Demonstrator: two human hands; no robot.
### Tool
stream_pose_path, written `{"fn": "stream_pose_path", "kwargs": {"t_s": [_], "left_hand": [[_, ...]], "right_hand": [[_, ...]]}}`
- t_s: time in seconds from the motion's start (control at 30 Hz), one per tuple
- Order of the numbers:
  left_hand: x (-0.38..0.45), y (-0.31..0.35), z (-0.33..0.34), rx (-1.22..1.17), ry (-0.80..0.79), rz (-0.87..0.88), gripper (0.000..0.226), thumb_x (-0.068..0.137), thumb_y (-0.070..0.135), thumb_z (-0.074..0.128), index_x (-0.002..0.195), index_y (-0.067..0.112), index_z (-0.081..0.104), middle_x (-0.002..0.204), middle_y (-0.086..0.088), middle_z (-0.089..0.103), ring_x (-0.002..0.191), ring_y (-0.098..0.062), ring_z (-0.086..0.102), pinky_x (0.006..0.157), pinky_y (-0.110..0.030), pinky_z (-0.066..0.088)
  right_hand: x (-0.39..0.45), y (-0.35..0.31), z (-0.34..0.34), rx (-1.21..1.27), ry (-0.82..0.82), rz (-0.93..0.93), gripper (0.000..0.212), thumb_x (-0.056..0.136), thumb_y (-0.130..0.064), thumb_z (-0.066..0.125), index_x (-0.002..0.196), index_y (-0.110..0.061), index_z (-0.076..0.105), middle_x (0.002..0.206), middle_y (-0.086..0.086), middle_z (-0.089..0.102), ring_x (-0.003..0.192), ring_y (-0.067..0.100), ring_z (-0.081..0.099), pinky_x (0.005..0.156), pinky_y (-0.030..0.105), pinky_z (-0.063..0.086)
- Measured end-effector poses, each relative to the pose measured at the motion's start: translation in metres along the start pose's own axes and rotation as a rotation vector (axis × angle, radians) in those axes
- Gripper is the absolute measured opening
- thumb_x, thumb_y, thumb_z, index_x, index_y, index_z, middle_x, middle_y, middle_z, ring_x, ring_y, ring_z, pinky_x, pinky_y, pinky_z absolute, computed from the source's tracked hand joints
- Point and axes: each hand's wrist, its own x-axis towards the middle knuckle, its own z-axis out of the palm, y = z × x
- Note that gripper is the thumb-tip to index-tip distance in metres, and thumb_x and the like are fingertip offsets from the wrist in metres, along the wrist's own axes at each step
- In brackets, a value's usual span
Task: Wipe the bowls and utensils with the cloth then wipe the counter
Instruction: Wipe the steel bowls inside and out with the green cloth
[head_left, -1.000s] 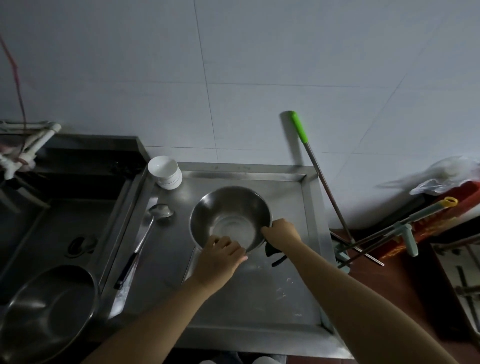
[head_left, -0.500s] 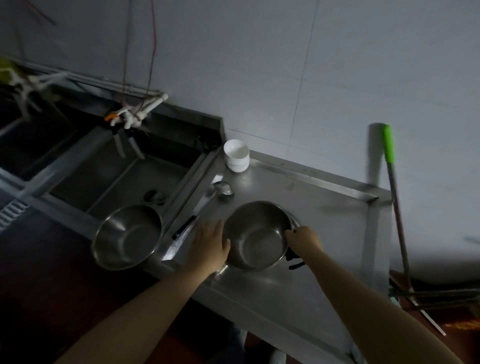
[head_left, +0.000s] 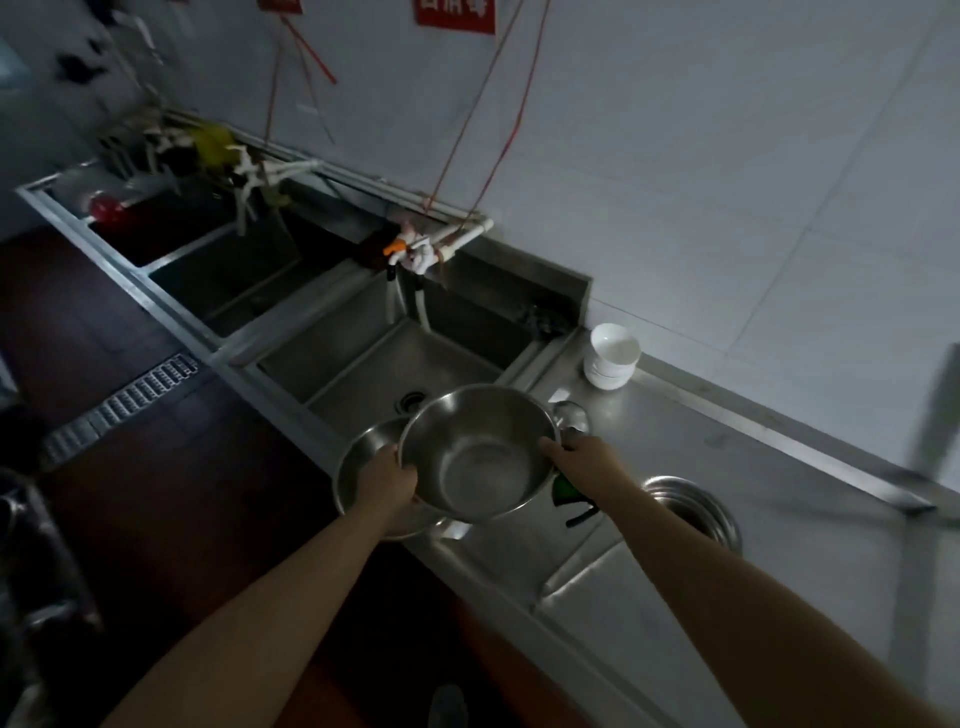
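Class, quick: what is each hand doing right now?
Left hand: grips the steel bowl by its rim.
Right hand: grips the bowl's opposite rim, with a dark cloth.

The held bowl (head_left: 480, 457) is shiny smooth metal, the table (head_left: 753, 519) duller brushed steel; the small bowls (head_left: 609, 358) look glossy white ceramic.

I see a dim room with a white tiled wall (head_left: 675, 156) running behind everything. A red sign (head_left: 456, 14) sits at the wall's top edge, cut off, and thin red cords (head_left: 483, 104) hang down from there to white plastic taps (head_left: 415, 249). Below runs a long stainless sink unit (head_left: 374, 358) with several basins in a row. The floor (head_left: 130, 467) is dark reddish-brown, with a metal drain grate (head_left: 122, 405) set into it.
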Motion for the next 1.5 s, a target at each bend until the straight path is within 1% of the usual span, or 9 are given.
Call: {"fn": "stream_pose_path", "kwargs": {"t_s": [0.1, 0.23, 0.37, 0.47, 0.73, 0.93, 1.1, 1.3, 1.5], "left_hand": [[0.015, -0.024, -0.041, -0.064, 0.030, 0.030, 0.039, 0.087, 0.005, 0.052, 0.121, 0.015, 0.067, 0.113, -0.004, 0.069, 0.108, -0.025, 0.063, 0.094, -0.033, 0.048], [0.039, -0.056, -0.079, -0.038, 0.047, -0.042, 0.040, 0.083, 0.025, 0.048, 0.119, 0.028, 0.065, 0.110, -0.003, 0.070, 0.101, -0.026, 0.066, 0.091, -0.039, 0.055], [0.054, -0.082, -0.090, -0.078, 0.002, -0.054, 0.042, 0.081, 0.033, 0.049, 0.120, 0.030, 0.063, 0.107, 0.000, 0.070, 0.092, -0.019, 0.067, 0.078, -0.032, 0.058], [0.066, -0.095, -0.086, -0.093, -0.039, -0.072, 0.036, 0.088, 0.028, 0.051, 0.122, 0.027, 0.061, 0.108, -0.003, 0.069, 0.091, -0.020, 0.068, 0.076, -0.033, 0.059], [0.094, -0.120, -0.058, 0.195, -0.038, 0.012, 0.036, 0.096, 0.015, 0.054, 0.131, 0.007, 0.056, 0.123, -0.020, 0.063, 0.112, -0.035, 0.060, 0.089, -0.034, 0.046], [0.105, -0.143, -0.045, 0.523, -0.091, 0.021, 0.051, 0.093, 0.030, 0.055, 0.143, 0.023, 0.045, 0.128, -0.014, 0.051, 0.112, -0.030, 0.053, 0.097, -0.042, 0.044], [0.101, -0.133, -0.045, 0.487, -0.069, 0.026, 0.061, 0.094, 0.038, 0.059, 0.147, 0.020, 0.037, 0.141, -0.014, 0.044, 0.125, -0.037, 0.048, 0.100, -0.046, 0.046], [0.097, -0.101, -0.040, 0.525, -0.046, 0.240, 0.048, 0.094, 0.042, 0.057, 0.138, 0.028, 0.046, 0.141, -0.003, 0.049, 0.129, -0.031, 0.045, 0.099, -0.045, 0.047], [0.093, -0.064, -0.021, 0.527, -0.078, 0.419, 0.050, 0.098, 0.044, 0.051, 0.144, 0.025, 0.047, 0.145, -0.003, 0.049, 0.137, -0.024, 0.042, 0.111, -0.039, 0.039]], "right_hand": [[0.013, -0.038, 0.032, -0.028, 0.030, -0.017, 0.041, 0.100, -0.051, 0.049, 0.085, -0.016, 0.065, 0.077, 0.002, 0.065, 0.068, 0.016, 0.063, 0.066, 0.030, 0.052], [0.028, -0.070, 0.075, -0.179, 0.102, -0.080, 0.030, 0.096, -0.044, 0.048, 0.081, -0.024, 0.062, 0.094, 0.002, 0.065, 0.082, 0.022, 0.066, 0.072, 0.039, 0.059], [0.027, -0.097, 0.112, -0.279, 0.118, -0.132, 0.029, 0.101, -0.039, 0.046, 0.112, -0.022, 0.067, 0.123, 0.001, 0.055, 0.109, 0.024, 0.060, 0.092, 0.043, 0.055], [0.031, -0.107, 0.134, -0.301, 0.096, -0.144, 0.037, 0.103, -0.042, 0.048, 0.132, -0.022, 0.057, 0.135, 0.001, 0.046, 0.121, 0.025, 0.053, 0.100, 0.042, 0.051], [0.049, -0.110, 0.168, -0.258, 0.036, -0.111, 0.059, 0.088, -0.037, 0.074, 0.141, -0.024, 0.052, 0.140, 0.003, 0.033, 0.122, 0.029, 0.050, 0.102, 0.043, 0.052], [0.058, -0.103, 0.184, -0.269, -0.003, -0.080, 0.073, 0.084, -0.035, 0.079, 0.147, -0.030, 0.042, 0.142, 0.002, 0.026, 0.127, 0.029, 0.045, 0.106, 0.045, 0.049], [0.061, -0.100, 0.185, -0.274, -0.004, -0.077, 0.076, 0.084, -0.037, 0.078, 0.149, -0.029, 0.040, 0.141, 0.003, 0.027, 0.126, 0.029, 0.045, 0.107, 0.044, 0.048], [0.062, -0.093, 0.176, -0.240, -0.003, -0.070, 0.077, 0.082, -0.040, 0.079, 0.149, -0.031, 0.041, 0.139, 0.002, 0.031, 0.126, 0.027, 0.045, 0.107, 0.046, 0.047], [0.053, -0.069, 0.146, -0.163, 0.065, -0.050, 0.071, 0.085, -0.040, 0.077, 0.146, -0.024, 0.044, 0.137, 0.003, 0.035, 0.124, 0.025, 0.048, 0.109, 0.042, 0.046]]}}
